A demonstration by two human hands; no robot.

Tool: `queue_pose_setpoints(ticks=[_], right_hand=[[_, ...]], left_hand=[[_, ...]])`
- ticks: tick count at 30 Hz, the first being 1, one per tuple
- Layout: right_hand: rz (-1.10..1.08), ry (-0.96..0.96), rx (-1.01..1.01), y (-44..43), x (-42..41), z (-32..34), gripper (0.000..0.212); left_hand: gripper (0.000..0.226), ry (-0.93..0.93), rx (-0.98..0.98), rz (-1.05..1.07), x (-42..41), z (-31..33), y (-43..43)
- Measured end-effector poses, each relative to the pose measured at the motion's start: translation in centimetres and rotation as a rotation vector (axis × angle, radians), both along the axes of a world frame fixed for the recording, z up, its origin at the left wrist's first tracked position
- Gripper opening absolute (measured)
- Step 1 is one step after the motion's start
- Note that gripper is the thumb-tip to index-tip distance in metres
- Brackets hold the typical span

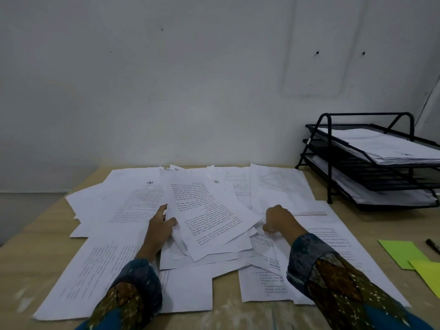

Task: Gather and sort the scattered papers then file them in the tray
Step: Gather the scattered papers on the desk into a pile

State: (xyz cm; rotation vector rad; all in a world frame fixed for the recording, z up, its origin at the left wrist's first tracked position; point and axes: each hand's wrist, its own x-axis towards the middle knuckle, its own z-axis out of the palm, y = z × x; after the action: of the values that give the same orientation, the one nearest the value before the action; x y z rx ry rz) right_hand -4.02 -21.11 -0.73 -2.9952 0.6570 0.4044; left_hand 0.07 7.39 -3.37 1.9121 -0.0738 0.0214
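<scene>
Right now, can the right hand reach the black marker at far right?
Probably yes: only flat papers and a green card lie between the right hand and the marker, though it pinches one of them.

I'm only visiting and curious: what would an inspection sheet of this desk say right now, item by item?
Surface: pale wooden table, mostly covered by sheets.
Job's things: loose papers spread and overlapping across the table; black three-tier tray at the far right, with paper already in its top and bottom tiers.
Clutter: green card, yellow card and black marker at the right edge.
Hands: left hand grips a bundle of the papers, thumb on top; right hand has its fingers curled onto the sheets, grip unclear.
Cables: nothing seen.
Surroundings: plain white wall with a few small holes.
</scene>
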Motion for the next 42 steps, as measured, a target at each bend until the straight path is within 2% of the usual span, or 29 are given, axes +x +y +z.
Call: queue_pose_setpoints(ticks=[4,7,11,19,23,26,29,32,34,35,38,40,42], right_hand=[[-0.05,-0.105,0.094,-0.1,0.5,1.5,0.038],[-0.132,-0.285,0.129,0.4,0.8,3.7,0.033],[-0.037,-0.475,0.1,3.2,1.2,5.0,0.029],[0.204,-0.506,0.4,11.3,2.2,2.5,0.027],[0.17,-0.537,0.619,13.9,3.0,1.8,0.024],[0.103,-0.552,0.767,15.1,3.8,1.6,0.013],[0.024,-0.551,0.928,15.7,4.0,1.7,0.002],[-0.009,-0.448,1.111,15.7,3.8,1.6,0.005],[0.049,-0.37,1.142,15.4,3.8,1.1,0.009],[0.06,-0.348,1.158,15.2,3.8,0.8,0.012],[0.053,-0.285,1.253,14.4,3.5,0.5,0.012],[0.048,-0.267,1.282,13.6,3.2,0.7,0.012],[0.032,-0.327,1.232,12.4,3.1,0.9,0.01]], left_hand=[[0.046,0.013,-0.003,0.006,-0.1,0.1,0.1],[0.046,0.007,0.013,0.003,-0.2,0.2,0.1],[0.044,0.007,0.019,-0.003,-0.4,0.2,-0.1],[0.044,-0.001,0.024,0.013,-0.8,0.6,-0.3],[0.043,-0.052,0.073,0.009,-1.4,1.4,-0.5],[0.045,-0.081,0.011,0.012,-1.4,1.3,-0.4],[0.063,-0.071,-0.001,-0.006,-1.6,1.4,-0.5],[0.092,-0.048,0.088,-0.01,-1.6,1.4,-0.5],[0.113,-0.027,0.15,-0.011,-1.5,1.4,-0.3],[0.117,-0.024,0.176,-0.014,-1.5,1.4,-0.3],[0.085,-0.043,0.223,-0.011,-1.2,1.2,-0.2],[0.076,-0.049,0.192,-0.022,-0.9,0.9,0.0],[0.072,-0.051,0.16,-0.029,-0.8,0.8,0.1]])
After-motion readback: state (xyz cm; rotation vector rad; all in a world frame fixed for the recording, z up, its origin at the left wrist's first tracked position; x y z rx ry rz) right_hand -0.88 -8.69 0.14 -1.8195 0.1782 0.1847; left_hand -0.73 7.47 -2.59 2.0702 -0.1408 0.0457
